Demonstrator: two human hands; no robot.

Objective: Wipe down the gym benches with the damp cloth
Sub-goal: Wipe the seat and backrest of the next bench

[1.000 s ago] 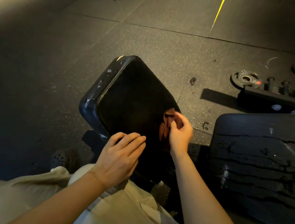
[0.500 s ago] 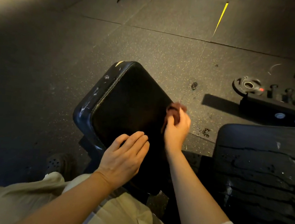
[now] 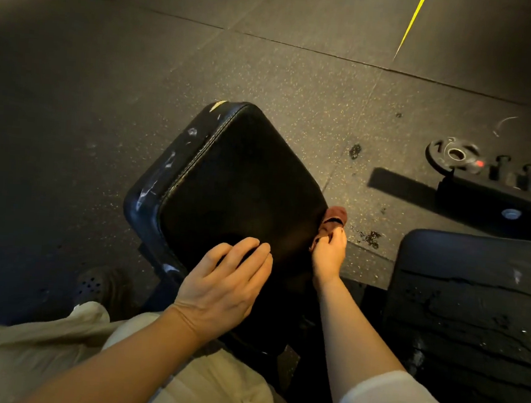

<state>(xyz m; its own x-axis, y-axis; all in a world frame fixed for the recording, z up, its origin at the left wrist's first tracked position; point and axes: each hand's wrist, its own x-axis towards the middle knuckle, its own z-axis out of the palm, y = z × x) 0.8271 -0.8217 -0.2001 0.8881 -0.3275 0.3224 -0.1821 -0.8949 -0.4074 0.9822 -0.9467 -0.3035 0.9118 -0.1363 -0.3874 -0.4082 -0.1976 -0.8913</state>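
A black padded bench seat with scuffed blue-black sides fills the middle of the view. My right hand grips a bunched reddish-brown cloth against the pad's right edge, and part of the cloth sticks out above my fingers. My left hand rests on the near end of the pad with its fingers loosely spread and holds nothing. A second bench pad, dark with cracked, wet-looking streaks, lies at the right.
Speckled rubber floor tiles surround the bench. A weight plate and a black rack with pegs lie at the far right. Wet spots mark the floor by the cloth. My shoe stands to the left of the bench.
My right hand has dragged the cloth from the pad's top surface down over its right edge. My left hand stays resting on the near end of the pad.
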